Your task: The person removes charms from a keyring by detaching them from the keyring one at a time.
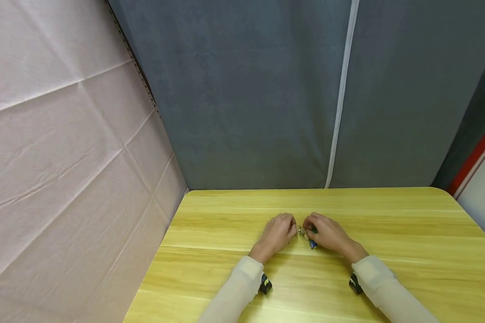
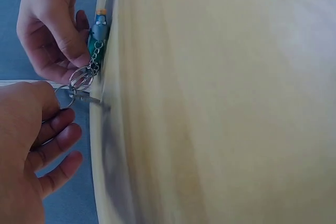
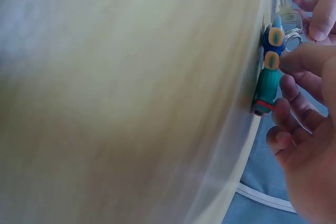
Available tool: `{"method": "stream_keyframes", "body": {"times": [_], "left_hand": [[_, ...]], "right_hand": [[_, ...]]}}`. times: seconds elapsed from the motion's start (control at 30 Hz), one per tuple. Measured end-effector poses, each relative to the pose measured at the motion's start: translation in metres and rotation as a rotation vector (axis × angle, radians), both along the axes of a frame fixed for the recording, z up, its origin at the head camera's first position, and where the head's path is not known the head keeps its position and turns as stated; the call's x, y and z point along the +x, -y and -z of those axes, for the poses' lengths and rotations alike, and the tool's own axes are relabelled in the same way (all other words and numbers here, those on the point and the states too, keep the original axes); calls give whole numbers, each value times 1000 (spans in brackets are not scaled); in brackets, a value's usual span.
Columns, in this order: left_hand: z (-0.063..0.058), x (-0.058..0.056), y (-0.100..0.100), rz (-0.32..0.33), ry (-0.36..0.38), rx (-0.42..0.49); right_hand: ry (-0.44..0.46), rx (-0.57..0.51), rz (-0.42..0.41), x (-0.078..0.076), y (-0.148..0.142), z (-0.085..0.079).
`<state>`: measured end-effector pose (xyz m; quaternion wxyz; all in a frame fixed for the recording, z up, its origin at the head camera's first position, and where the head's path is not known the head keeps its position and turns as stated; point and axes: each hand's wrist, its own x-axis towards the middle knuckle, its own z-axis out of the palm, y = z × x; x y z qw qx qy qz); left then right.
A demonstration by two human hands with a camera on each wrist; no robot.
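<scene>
Over the table, both hands meet at a small keychain. My left hand (image 1: 279, 231) pinches a thin metal key ring (image 2: 64, 98) between thumb and forefinger, its other fingers loosely bent. A silver key (image 3: 290, 18) hangs by the rings. My right hand (image 1: 326, 232) pinches the linked metal rings (image 2: 81, 78) from the other side. From these rings a short chain (image 2: 95, 56) runs to a green and blue figurine (image 3: 268, 83) with orange patches, which lies beside the right fingers close to the tabletop. The right fingertips partly cover the figurine in the head view.
The wooden table (image 1: 210, 224) has a grey-blue curtain (image 1: 246, 112) along its far edge. A pale cloth wall (image 1: 85, 179) stands at the left. Dark wrist cameras (image 1: 265, 284) sit under both sleeves. A red-edged white panel (image 1: 482, 188) is at the right.
</scene>
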<state>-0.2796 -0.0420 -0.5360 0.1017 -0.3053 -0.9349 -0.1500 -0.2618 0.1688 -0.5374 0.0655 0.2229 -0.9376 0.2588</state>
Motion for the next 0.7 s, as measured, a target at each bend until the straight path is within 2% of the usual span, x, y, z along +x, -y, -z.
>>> {"method": "stream_keyframes", "body": {"times": [0.2, 0.7], "left_hand": [[-7, 0, -1, 15, -18, 15], [-26, -3, -2, 56, -159, 55]], "right_hand": [[10, -6, 4, 0, -1, -2], [0, -68, -15, 0, -2, -5]]}}
